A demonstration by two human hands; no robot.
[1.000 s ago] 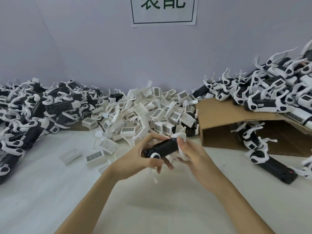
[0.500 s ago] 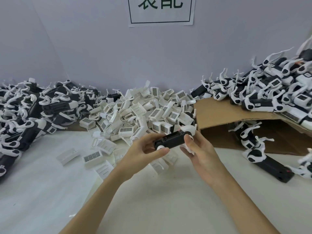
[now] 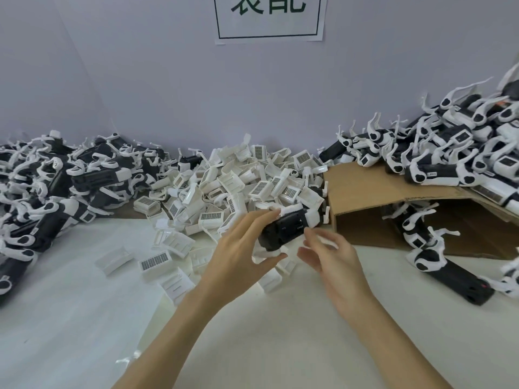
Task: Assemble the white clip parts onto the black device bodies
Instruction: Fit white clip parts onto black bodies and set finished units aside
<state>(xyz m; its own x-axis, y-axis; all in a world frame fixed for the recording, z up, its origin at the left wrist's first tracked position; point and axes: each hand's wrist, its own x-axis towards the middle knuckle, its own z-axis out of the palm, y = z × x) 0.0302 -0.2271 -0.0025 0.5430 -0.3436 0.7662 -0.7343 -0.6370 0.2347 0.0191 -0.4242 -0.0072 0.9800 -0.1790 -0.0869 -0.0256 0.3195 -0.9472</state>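
The black device body [image 3: 283, 230] between the hands looks like matt plastic with white plastic ends. Just beyond it, the white clip parts [image 3: 238, 181] are smooth plastic — some with printed labels. Right of the hands, the cardboard box [image 3: 365, 192] is dull brown — under them, a smooth white table [image 3: 70, 318].

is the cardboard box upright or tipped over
Tipped on its side. The cardboard box has its opening facing the person, with black and white devices lying inside and more piled on its upper side.

A brown cardboard box [image 3: 373, 192] lies open on the white table [image 3: 70, 318]. A printed paper sign [image 3: 269, 18] hangs on the wall above the box's left.
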